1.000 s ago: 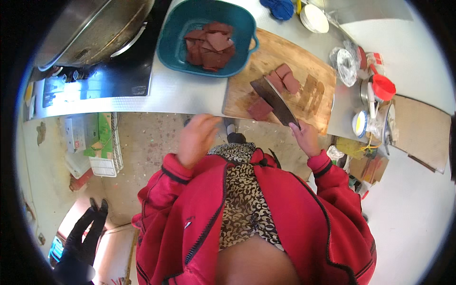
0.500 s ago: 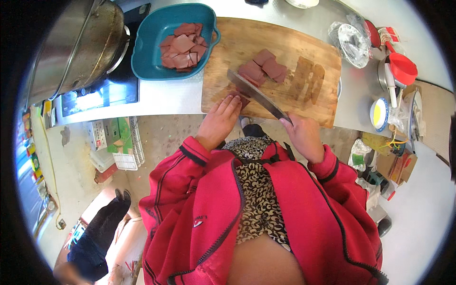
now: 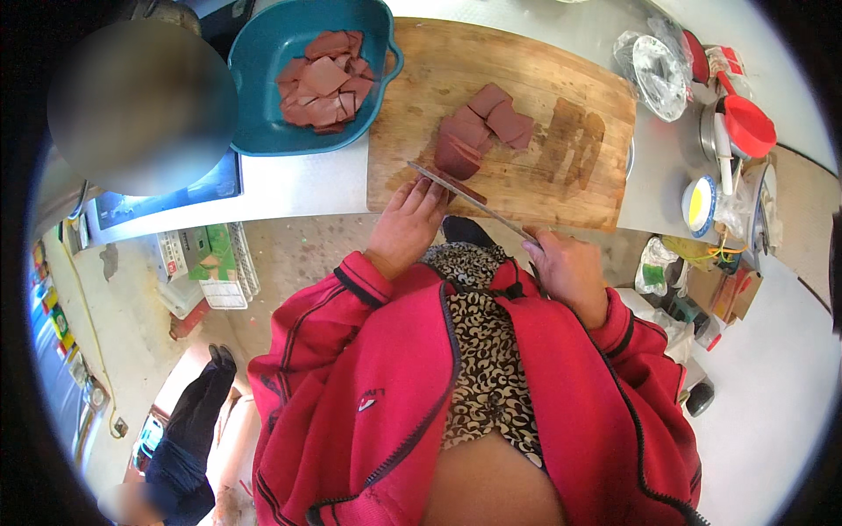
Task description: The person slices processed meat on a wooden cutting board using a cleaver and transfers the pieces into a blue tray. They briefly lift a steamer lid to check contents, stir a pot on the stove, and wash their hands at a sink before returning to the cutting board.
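By the right hand (image 3: 570, 267), the handle of a knife (image 3: 481, 204) is gripped firmly. The left hand (image 3: 405, 221) is laid with its fingers extended beside the blade, at the near edge of the wooden board (image 3: 509, 66); whether something is held under them cannot be told. Beyond the blade, reddish-brown slices (image 3: 491, 120) are gathered on the board. More slices (image 3: 324, 77) are contained in the teal tub (image 3: 250, 110), placed on the left.
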